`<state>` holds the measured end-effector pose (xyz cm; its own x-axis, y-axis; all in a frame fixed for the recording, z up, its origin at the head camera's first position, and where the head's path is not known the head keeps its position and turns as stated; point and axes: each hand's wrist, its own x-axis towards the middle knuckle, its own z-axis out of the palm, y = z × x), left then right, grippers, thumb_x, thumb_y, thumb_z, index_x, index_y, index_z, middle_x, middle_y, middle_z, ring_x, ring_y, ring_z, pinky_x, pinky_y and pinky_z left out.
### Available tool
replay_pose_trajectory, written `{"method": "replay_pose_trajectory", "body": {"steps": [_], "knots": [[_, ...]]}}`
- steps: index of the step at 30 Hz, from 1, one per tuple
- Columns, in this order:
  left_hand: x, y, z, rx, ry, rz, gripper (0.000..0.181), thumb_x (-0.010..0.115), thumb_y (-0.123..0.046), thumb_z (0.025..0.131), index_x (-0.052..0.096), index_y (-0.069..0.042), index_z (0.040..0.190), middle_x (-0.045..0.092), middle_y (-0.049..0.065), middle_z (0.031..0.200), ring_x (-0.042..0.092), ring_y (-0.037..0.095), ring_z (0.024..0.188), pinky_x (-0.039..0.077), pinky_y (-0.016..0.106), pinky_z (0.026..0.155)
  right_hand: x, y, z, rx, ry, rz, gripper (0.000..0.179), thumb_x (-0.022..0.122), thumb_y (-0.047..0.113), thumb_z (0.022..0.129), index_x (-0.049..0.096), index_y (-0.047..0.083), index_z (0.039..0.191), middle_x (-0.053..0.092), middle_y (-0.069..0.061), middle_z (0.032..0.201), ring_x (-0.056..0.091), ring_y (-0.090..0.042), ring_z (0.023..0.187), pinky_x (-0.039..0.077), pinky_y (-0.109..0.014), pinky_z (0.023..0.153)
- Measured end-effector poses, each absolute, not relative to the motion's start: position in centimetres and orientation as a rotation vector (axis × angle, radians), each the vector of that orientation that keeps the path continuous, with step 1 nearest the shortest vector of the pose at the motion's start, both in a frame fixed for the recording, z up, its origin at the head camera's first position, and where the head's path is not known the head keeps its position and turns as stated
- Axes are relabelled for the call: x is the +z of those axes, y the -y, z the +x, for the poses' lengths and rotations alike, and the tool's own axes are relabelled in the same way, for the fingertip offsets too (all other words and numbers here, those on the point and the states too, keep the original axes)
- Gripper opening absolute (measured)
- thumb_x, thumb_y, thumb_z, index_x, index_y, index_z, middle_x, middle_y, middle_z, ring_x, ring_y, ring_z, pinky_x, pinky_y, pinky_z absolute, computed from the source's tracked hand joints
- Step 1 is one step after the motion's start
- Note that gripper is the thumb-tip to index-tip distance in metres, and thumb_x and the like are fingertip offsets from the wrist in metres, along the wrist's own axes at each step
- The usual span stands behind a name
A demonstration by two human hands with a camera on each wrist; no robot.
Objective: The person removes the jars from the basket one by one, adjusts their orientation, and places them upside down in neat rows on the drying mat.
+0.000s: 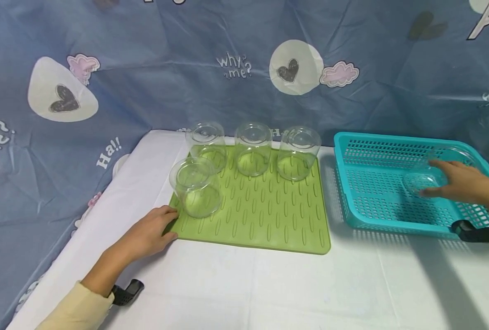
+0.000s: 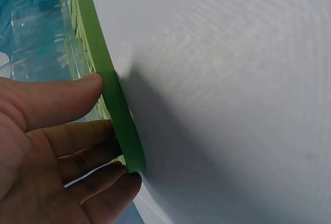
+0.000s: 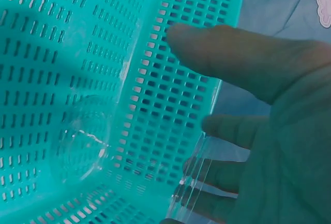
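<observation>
In the head view my left hand [image 1: 151, 231] is at the near left corner of the green ridged mat [image 1: 265, 215]. Thumb and fingertips touch the mat's edge, seen also in the left wrist view. Just beyond that hand, a clear cup [image 1: 198, 192] stands upside down on the mat. My right hand [image 1: 465, 183] reaches into the turquoise basket [image 1: 353, 220], thumb and fingers spread. A clear cup [image 1: 419, 181] lies in the basket beside it. The right wrist view shows the fingers by the cup's rim [image 3: 189, 182], the thumb apart from it.
Along the mat's far side stand more upturned clear cups: one at left [image 1: 207, 146], one in the middle [image 1: 252, 151], one at right [image 1: 298, 156]. White cloth [image 1: 244, 288] covers the table. A blue printed sheet [image 1: 166, 82] hangs behind.
</observation>
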<state>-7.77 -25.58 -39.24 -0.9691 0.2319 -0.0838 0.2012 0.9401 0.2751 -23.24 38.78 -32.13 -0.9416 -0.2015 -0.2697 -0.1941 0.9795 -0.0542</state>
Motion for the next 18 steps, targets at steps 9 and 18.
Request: {"method": "replay_pose_trajectory", "body": {"steps": [9,18], "knots": [[-38.9,25.6,-8.0,0.393,-2.987,0.358,0.046,0.071,-0.013,0.089,0.059,0.013,0.126,0.058,0.024,0.13,0.053,0.043,0.125,0.047,0.056,0.105,-31.9,-39.1,-23.8,-0.007,-2.922,-0.333,0.1,0.073,0.041,0.087,0.02,-0.02,0.145,0.024,-0.051,0.138,0.024,-0.069,0.124,0.024,-0.081,0.1],[-39.0,25.7,-7.9,0.404,-2.974,0.328,0.047,0.07,-0.013,0.089,0.058,0.013,0.127,0.057,0.025,0.133,0.051,0.045,0.127,0.045,0.057,0.107,-31.5,-39.3,-24.9,-0.065,-3.044,-0.164,0.099,0.073,0.031,0.086,0.012,-0.016,0.149,0.013,-0.048,0.146,0.016,-0.069,0.126,0.02,-0.081,0.102]]}}
